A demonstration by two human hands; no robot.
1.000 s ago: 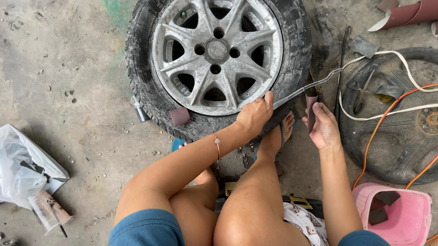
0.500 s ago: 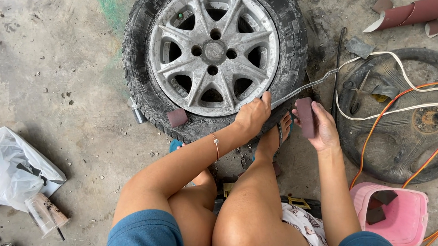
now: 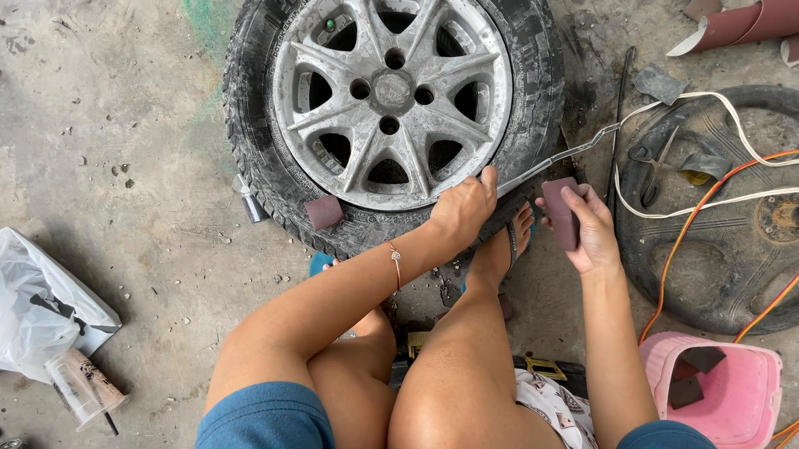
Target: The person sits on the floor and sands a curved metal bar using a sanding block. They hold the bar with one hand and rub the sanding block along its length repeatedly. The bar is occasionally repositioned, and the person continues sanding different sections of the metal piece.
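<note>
Sanding block: a small dark red-brown block of sandpaper (image 3: 560, 212) is gripped in the right hand (image 3: 588, 231), fingers wrapped round it, up off the floor just beside the tyre's edge.
What changed: a second ago that hand was lower and tipped away; now the block is lifted and turned to face the wheel. It looks ready to rub, but it is not touching the wheel yet.
Wheel: a dusty silver wheel with spokes in a worn black tyre (image 3: 391, 98) lies flat on the grey concrete floor (image 3: 107, 131).
Left hand: the left hand (image 3: 461, 209) rests on the tyre's near edge, fingers curled over the rubber, pressing down. It has stayed there.
Other block: a second red-brown block (image 3: 323, 211) sits on the tyre, apart from both hands.
Close edges: a thin metal bar (image 3: 560, 157) sticks out from the rim just above the right hand. A bare foot in a sandal (image 3: 506, 247) is tucked between the hands.
Right side: crowded, with an old black tyre (image 3: 730, 266), orange and white wires (image 3: 734, 167) and a pink plastic tub (image 3: 733, 392).
Left side: more open floor, with only a white plastic bag (image 3: 19, 298) and a clear cup (image 3: 83, 386) far off.
</note>
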